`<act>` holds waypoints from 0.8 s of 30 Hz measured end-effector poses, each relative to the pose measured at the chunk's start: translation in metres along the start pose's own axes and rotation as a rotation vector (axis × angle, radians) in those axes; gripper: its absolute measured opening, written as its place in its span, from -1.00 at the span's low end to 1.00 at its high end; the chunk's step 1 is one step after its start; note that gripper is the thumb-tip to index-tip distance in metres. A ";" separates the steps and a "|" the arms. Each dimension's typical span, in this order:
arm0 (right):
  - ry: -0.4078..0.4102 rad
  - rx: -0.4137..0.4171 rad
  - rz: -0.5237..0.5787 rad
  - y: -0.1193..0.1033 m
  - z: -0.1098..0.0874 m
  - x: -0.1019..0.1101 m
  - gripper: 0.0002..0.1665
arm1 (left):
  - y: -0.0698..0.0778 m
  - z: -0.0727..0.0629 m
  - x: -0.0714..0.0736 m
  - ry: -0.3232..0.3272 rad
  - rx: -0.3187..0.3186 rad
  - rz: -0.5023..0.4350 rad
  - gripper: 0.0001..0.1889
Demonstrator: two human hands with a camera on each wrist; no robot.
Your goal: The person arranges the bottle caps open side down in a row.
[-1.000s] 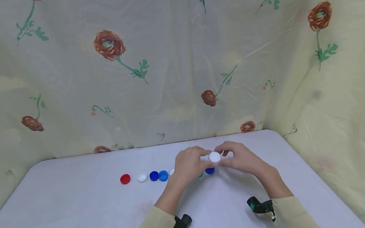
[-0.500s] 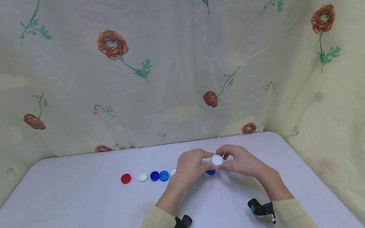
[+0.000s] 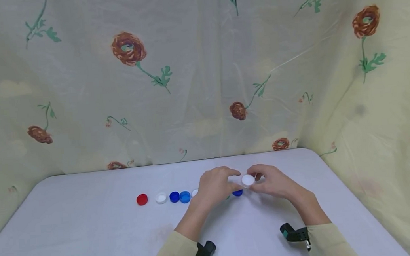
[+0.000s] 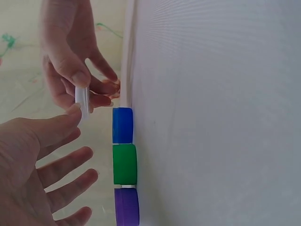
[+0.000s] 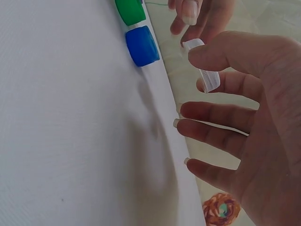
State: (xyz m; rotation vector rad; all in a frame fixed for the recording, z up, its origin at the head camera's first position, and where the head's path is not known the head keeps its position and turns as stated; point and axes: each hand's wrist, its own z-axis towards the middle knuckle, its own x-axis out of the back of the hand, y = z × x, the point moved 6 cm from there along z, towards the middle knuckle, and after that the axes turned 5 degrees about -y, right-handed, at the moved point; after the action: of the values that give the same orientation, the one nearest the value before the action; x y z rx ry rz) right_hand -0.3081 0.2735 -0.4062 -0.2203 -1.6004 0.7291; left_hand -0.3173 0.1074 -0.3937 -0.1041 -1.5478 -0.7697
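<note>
A white plastic bottle cap (image 3: 248,181) is pinched between the thumb and finger of my right hand (image 3: 276,183), held up over the table with its flat top toward the head camera. My left hand (image 3: 212,187) is just left of it, index finger and thumb spread apart. In the right wrist view the left thumb stands a little away from the cap (image 5: 210,79). Below the hands, a blue cap (image 4: 122,125), a green cap (image 4: 124,164) and a purple cap (image 4: 127,207) stand in a line. The left hand hides part of this row in the head view.
Farther left on the white table (image 3: 91,231), the row has a red cap (image 3: 142,199), a white cap (image 3: 161,198), a dark blue cap (image 3: 174,196), a light blue cap (image 3: 185,197) and a partly hidden white cap (image 3: 194,192). A flowered curtain (image 3: 195,85) hangs behind.
The white cap has shifted slightly right and down with my right hand. My left fingers, earlier at the cap's edge, now stand apart from it. The visible row caps stay put.
</note>
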 end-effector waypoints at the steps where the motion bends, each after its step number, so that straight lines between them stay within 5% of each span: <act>1: -0.001 -0.008 0.000 0.002 0.000 0.000 -0.62 | -0.001 0.000 0.000 -0.002 0.002 0.001 -0.58; 24: 0.002 -0.100 -0.066 0.024 -0.001 -0.004 -0.55 | -0.012 -0.001 -0.006 -0.052 0.070 0.064 -0.57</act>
State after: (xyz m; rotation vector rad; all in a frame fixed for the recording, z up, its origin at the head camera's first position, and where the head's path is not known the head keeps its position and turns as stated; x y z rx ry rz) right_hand -0.3131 0.2902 -0.4230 -0.2397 -1.6366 0.5981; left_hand -0.3217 0.1000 -0.4040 -0.1224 -1.6111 -0.6661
